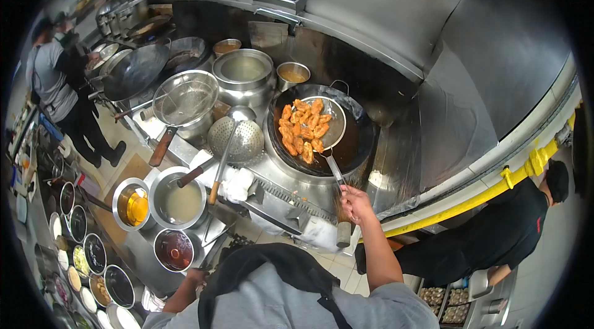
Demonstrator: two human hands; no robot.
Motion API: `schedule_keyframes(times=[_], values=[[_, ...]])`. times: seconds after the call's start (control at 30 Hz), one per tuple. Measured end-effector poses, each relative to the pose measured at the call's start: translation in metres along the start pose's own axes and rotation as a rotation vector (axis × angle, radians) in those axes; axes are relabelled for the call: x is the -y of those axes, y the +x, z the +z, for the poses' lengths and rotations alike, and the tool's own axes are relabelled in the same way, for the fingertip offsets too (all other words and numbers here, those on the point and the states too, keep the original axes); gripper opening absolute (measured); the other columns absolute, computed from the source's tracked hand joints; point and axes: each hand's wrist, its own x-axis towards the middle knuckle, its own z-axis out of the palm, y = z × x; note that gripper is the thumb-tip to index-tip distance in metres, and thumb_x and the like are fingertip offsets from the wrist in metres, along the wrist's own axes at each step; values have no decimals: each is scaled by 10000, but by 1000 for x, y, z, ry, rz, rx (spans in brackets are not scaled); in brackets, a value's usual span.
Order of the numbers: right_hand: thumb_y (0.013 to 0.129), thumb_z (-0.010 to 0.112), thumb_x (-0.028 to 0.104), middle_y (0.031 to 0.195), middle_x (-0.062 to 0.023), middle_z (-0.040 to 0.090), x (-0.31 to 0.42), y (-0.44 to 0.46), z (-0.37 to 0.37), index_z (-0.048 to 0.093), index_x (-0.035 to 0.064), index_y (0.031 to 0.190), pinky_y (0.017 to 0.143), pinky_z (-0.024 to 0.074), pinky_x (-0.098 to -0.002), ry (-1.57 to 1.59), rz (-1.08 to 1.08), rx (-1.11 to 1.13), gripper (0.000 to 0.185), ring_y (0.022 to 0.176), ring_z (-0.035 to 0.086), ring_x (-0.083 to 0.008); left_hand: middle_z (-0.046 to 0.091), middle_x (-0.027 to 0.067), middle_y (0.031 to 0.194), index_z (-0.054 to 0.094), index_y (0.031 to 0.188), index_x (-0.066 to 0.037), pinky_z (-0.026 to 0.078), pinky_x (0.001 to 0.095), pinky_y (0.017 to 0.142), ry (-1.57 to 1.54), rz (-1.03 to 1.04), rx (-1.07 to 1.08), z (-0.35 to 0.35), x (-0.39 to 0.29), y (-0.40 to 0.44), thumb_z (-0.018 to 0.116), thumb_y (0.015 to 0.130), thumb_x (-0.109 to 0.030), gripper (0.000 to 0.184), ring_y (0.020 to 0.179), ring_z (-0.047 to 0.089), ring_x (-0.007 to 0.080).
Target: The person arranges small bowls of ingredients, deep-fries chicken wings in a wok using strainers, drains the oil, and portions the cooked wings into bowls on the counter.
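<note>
My right hand (pixel 356 204) is closed around the handle of a mesh skimmer (pixel 337 120) over a large dark wok (pixel 365 137). Orange-brown fried pieces, which look like chicken wings (pixel 301 131), are heaped on and beside the mesh. How many lie in the wok itself is hard to make out. Low on the left, my left hand (pixel 197 277) is beside the counter edge, near a pot of dark red liquid (pixel 174 250). Its fingers are too small and partly hidden to show a grip.
A perforated ladle (pixel 236 141), a round strainer (pixel 185 97) and a steel pot (pixel 243 69) stand left of the wok. Nearer are pots of cloudy liquid (pixel 179 198) and yellow liquid (pixel 136 206). One person (pixel 52 75) stands far left, another (pixel 476 230) at right.
</note>
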Motion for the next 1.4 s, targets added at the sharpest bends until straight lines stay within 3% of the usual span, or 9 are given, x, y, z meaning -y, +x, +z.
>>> schedule_keyframes(times=[0.1,0.13,0.27,0.57,0.7,0.8,0.97,1.17,1.4], values=[[917,506,44,645,-13,502,-1,-2,-14,497,52,1160,289,305,-231,8,-16,1,243,403,385,-68,683,64,926,630,1178,-224,537,302,655,223,-89,-13,13,5,16,585,847,-241,335,691,684,198],[916,510,45,645,-12,503,0,-3,-17,499,53,1159,289,310,-231,9,-24,-5,243,400,386,-68,678,55,945,627,1181,-230,535,299,655,485,306,-231,27,46,32,558,868,-265,323,727,685,192],[912,513,46,626,-6,505,16,-18,-27,509,66,1136,296,310,-231,-17,-36,-53,225,389,384,-69,676,90,869,638,1105,-137,534,338,579,587,204,-90,23,12,3,608,804,-231,316,755,681,192],[878,484,18,608,-45,517,50,-22,-32,441,-8,1300,306,308,-263,-296,-63,-260,424,357,400,-109,681,64,755,624,1006,-110,523,322,520,166,-53,-162,33,-27,-22,644,728,-180,287,599,659,199],[870,481,15,571,-33,514,55,-12,-25,458,7,1328,307,312,-268,-398,-146,-360,459,351,409,-112,677,77,735,639,868,-67,517,318,496,267,204,-366,38,-10,-4,641,759,-181,157,556,647,194],[864,477,10,562,-32,515,63,-8,-13,494,14,1296,309,316,-268,-541,-229,-437,432,353,415,-112,670,104,740,652,824,-57,515,336,491,-358,-185,-85,27,-18,-1,623,809,-196,142,577,652,200],[879,489,32,557,-24,513,64,-3,-4,504,28,1287,308,312,-264,-441,-237,-428,409,356,414,-103,586,90,647,638,814,-46,432,343,399,241,228,-266,39,26,22,529,915,-208,219,474,551,190],[893,489,44,566,-15,515,63,-14,11,488,36,1308,307,308,-264,-482,-227,-396,415,366,413,-97,547,78,615,638,880,-48,415,345,397,-394,-295,-105,36,4,6,566,891,-184,154,453,516,192],[898,499,44,565,-7,512,34,-1,-6,512,31,1292,345,326,-264,-648,-339,-406,395,408,434,-93,512,70,586,640,948,-49,399,348,394,-758,-512,-113,17,-29,-13,600,868,-157,140,433,485,195]])
